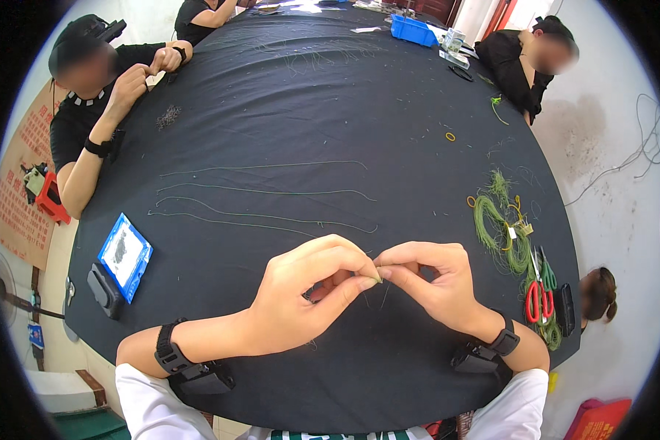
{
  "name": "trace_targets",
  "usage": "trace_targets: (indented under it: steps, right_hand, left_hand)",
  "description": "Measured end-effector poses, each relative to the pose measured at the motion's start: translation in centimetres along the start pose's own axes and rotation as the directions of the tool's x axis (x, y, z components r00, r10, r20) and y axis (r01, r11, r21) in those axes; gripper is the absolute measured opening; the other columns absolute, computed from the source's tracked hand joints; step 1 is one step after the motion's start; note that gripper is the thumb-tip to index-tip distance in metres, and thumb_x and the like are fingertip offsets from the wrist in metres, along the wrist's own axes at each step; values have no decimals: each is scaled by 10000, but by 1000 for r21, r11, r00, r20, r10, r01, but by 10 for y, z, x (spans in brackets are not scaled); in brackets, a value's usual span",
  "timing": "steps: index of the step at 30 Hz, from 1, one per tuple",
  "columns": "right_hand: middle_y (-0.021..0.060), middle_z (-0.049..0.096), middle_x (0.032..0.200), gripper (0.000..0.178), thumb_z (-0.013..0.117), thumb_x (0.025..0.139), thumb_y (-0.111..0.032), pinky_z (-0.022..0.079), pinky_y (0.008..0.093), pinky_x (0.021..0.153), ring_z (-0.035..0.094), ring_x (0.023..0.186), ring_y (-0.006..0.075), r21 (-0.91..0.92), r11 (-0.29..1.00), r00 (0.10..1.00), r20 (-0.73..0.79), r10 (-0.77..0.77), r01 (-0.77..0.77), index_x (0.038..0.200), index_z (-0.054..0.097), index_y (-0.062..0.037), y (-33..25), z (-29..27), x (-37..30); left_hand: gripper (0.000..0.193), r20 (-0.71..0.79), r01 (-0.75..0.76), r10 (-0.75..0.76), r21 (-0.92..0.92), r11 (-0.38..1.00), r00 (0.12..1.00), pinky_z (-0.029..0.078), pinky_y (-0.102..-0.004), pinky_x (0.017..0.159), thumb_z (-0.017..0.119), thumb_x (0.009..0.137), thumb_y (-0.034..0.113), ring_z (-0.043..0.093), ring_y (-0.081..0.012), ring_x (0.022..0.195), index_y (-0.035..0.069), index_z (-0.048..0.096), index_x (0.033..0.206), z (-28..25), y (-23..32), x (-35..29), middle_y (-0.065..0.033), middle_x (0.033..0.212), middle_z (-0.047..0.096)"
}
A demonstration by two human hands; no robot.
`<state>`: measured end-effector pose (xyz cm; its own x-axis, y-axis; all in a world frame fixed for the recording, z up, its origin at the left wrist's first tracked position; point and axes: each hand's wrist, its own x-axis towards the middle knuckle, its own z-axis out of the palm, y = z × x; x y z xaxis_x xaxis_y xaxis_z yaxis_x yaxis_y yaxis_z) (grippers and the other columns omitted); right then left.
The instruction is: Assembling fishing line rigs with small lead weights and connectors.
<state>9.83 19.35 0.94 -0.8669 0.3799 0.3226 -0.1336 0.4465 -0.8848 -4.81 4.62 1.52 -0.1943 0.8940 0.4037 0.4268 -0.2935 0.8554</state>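
My left hand [312, 297] and my right hand [429, 282] meet over the near middle of the table. Thumb and forefinger of each are pinched together on a thin green thread [380, 276], the two pinches nearly touching. Fine loose ends hang below the fingertips; any knot or small part between them is too small to make out. Beyond my hands, several long green threads [271, 192] lie roughly side by side across the black cloth [271, 139]. A looped bundle of green thread [491, 224] rests at the right.
Red-handled scissors [539, 301], green-handled scissors [548, 276] and a black case [565, 309] lie by the right edge. At left are a blue packet [127, 257] and a black device [105, 290]. A small dark pile [169, 116] and blue tray [413, 30] lie farther off. Other people sit around the table.
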Motion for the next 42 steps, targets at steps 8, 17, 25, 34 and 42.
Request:
trace_targets:
  steps: [8, 17, 25, 34, 42]
  right_hand:
    - [41, 638, 675, 146, 705, 758, -36, 384, 230, 460, 532, 521, 94, -168, 957, 970, -1, -241, 238, 901, 713, -67, 5, 4, 1]
    - [-7, 418, 588, 282, 683, 642, -6, 363, 263, 417, 433, 509, 127, -648, 568, 825, 175, -538, 508, 920, 667, -50, 0, 7, -1]
    - [1, 409, 585, 231, 685, 653, -19, 363, 265, 412, 433, 507, 129, -647, 584, 854, 223, -470, 490, 880, 650, -40, -13, 12, -7]
    - [33, 496, 570, 215, 740, 657, -3, 355, 271, 412, 453, 464, 159, -549, 692, 855, 86, -512, 469, 851, 648, -20, -21, 4, -3]
    - [58, 555, 604, 162, 724, 697, 11, 352, 266, 432, 463, 469, 166, -485, 771, 888, 25, -459, 413, 840, 654, -14, -16, -3, 5]
  left_hand:
    - [65, -23, 91, -100, -262, 961, 995, 417, -194, 596, 566, 883, -12, 520, -51, 723, -21, 577, 947, 7, -2, -3, -51, 921, 568]
    - [60, -58, 250, -334, -545, 800, 941, 444, -200, 683, 540, 908, -2, 547, -51, 803, -40, 565, 946, 7, 4, -2, -32, 892, 584]
    - [100, -144, -129, 173, 275, 953, 974, 453, -239, 506, 606, 792, -82, 586, -153, 634, -38, 566, 872, 11, -5, 2, -114, 835, 575]
    - [194, -40, -420, 507, 505, 754, 861, 486, -277, 498, 654, 694, -114, 602, -224, 635, -60, 594, 870, 12, -18, 0, -149, 825, 588]
    - [204, -11, -467, 530, 460, 755, 848, 482, -282, 485, 663, 684, -109, 600, -225, 629, -62, 597, 871, 13, -19, 0, -153, 819, 589]
